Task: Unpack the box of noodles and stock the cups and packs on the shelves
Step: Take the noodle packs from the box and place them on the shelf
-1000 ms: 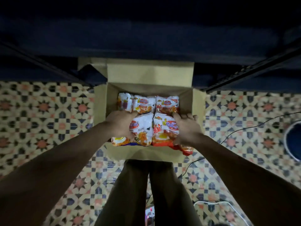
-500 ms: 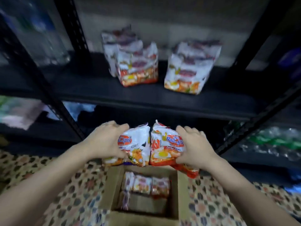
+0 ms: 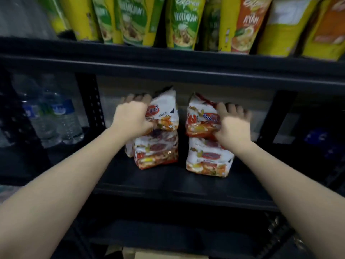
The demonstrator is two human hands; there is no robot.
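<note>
**Noodle packs at the middle shelf**

The left hand [image 3: 130, 118] is gripping the left noodle pack [image 3: 164, 114], fingers curled round it; the right hand [image 3: 233, 131] is gripping the right noodle pack [image 3: 201, 118] likewise; each pack is sitting atop a stack of packs [image 3: 156, 152] on the black shelf [image 3: 168, 184].

My only view: head-worn wide-angle camera, facing forward and slightly down into black shelf [image 3: 168, 184], close, forearms reaching in from bottom corners.

Clear water bottles [image 3: 56, 118] with blue labels stand upright in the neighbouring bay, left of a perforated black upright [image 3: 91, 101].
</note>
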